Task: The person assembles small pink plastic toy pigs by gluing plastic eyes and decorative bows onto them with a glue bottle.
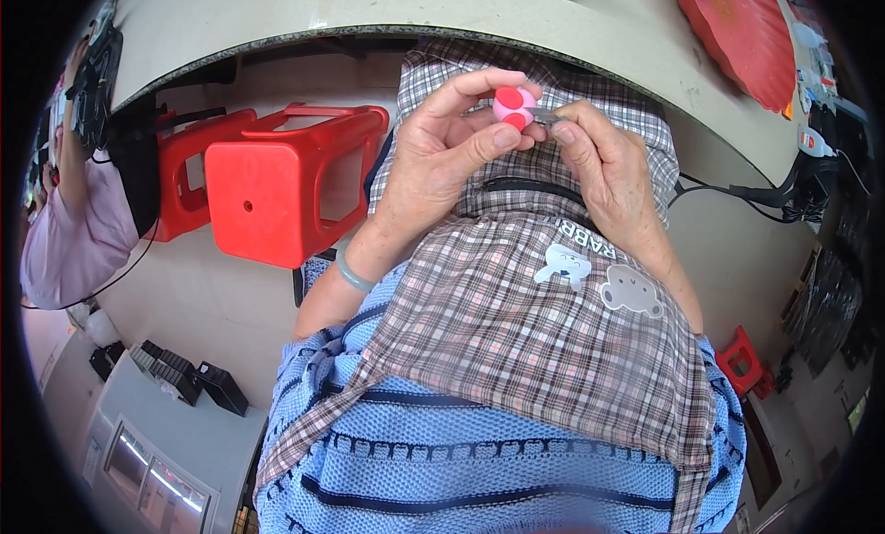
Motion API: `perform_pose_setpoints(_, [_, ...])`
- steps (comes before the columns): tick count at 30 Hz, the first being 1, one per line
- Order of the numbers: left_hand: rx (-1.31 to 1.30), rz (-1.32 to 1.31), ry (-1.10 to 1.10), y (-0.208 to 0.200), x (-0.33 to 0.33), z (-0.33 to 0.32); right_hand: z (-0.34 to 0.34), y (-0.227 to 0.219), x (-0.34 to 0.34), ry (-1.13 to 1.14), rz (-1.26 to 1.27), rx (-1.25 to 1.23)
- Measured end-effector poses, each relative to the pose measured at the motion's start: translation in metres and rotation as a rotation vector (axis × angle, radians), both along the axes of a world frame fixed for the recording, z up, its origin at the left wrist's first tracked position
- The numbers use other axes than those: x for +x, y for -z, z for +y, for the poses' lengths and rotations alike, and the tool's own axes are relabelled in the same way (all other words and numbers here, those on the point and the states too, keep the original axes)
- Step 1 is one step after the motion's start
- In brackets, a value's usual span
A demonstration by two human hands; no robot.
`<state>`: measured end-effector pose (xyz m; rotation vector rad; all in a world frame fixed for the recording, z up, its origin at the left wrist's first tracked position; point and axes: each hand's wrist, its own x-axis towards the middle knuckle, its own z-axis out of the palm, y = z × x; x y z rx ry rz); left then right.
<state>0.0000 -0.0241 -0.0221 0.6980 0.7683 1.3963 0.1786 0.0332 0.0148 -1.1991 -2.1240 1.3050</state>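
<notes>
Over my lap, just below the table edge, my left hand (pixel 442 152) grips a small round pink figure with red patches (pixel 513 106) between thumb and fingers. My right hand (pixel 608 161) pinches a small grey metal tool (pixel 546 117), most of which the fingers cover, so its exact kind cannot be made out. The tool's thin tip meets the right side of the pink figure, or lies very close to it. A pale bangle circles my left wrist, and a checked apron (pixel 516 322) covers my front.
A pale table (pixel 387 4) curves across the top. On it, at the right, lies a red tray (pixel 737 46) with pink pieces. Red plastic stools (pixel 253 202) stand at my left. A co-worker's pink sleeve (pixel 78 225) shows at far left. Cables (pixel 737 193) hang at right.
</notes>
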Motion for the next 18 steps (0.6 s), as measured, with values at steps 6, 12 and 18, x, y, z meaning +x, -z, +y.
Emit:
perform_pose_setpoints(6, [-0.004,0.002,0.011,-0.0010,-0.0002,-0.0002,-0.0002,0.0042,0.0001,-0.020,-0.010,0.150])
perform_pose_setpoints(12, [-0.015,0.014,0.012,0.0017,-0.0004,-0.0010,-0.0007,0.0043,-0.0008,-0.020,-0.032,0.207])
perform_pose_setpoints(18, [-0.035,0.057,0.015,0.0020,-0.0012,-0.0015,0.0012,0.0007,0.0010,-0.056,-0.042,0.140])
